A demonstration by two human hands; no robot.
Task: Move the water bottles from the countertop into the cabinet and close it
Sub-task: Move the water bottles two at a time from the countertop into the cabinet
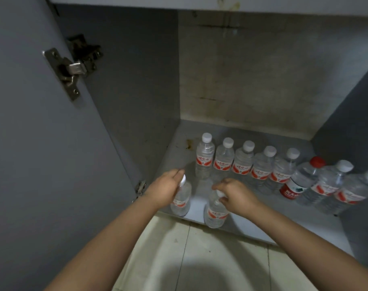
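The low cabinet stands open, and its pale floor (262, 225) carries a row of several clear water bottles (243, 162) with white caps and red labels. One red-capped bottle (298, 181) stands in that row toward the right. My left hand (165, 189) grips the cap of a bottle (181, 201) upright at the cabinet's front left. My right hand (235, 195) pinches the cap of a second bottle (215, 213) right at the front edge. Both bottles stand in front of the row.
The cabinet door (42, 154) hangs open on the left, with a metal hinge (68, 70) at the top and another (141, 189) low down. Stained back wall (262, 80) behind the row. Pale tiled floor (199, 259) lies below the cabinet.
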